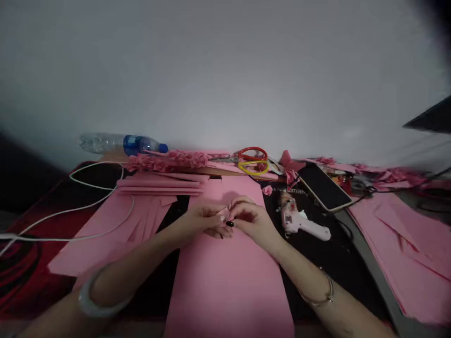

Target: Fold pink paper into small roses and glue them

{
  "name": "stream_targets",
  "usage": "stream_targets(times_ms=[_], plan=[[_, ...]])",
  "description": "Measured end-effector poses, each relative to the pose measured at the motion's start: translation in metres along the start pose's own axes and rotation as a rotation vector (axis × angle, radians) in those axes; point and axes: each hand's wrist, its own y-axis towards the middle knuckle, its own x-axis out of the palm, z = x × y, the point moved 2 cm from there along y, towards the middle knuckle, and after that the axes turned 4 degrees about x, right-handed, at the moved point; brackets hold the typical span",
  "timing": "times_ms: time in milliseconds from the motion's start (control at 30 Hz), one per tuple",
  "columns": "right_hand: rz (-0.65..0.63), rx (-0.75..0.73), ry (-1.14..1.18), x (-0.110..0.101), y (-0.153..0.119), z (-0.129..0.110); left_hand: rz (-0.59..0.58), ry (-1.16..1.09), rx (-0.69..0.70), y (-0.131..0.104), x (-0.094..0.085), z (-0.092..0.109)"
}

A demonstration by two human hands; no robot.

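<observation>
Both hands meet over a long pink sheet [229,281] in the middle of the table. My left hand [204,220] is closed, its thumb and fingers pinching a small piece of pink paper [224,213]. From the right, my right hand [252,220] pinches the same piece, thumb and fingertips together. The fingers partly hide the piece, so its full shape does not show. To the right of my right hand, a white glue gun [303,223] lies on the black mat [331,263]. A small pink paper rose [267,190] sits just beyond the hands.
Scissors [253,162] with red and yellow handles lie at the back. A phone [324,188] rests at the right, beside pink sheets [405,253]. Rolled pink paper [158,185], a plastic bottle [123,143] and a white cable [88,238] are on the left.
</observation>
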Motion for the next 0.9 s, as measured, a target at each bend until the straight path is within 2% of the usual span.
stream_targets(times_ms=[333,700,900], plan=[[-0.037,0.073,0.095,0.001,-0.002,0.007,-0.027,-0.013,-0.083,-0.003,0.005,0.004],[0.063,0.054,-0.084,0.006,-0.005,0.006,0.021,0.028,-0.038,-0.001,0.009,0.000],[0.066,0.046,-0.143,0.006,-0.006,0.008,-0.014,0.032,-0.011,0.001,0.006,-0.007]])
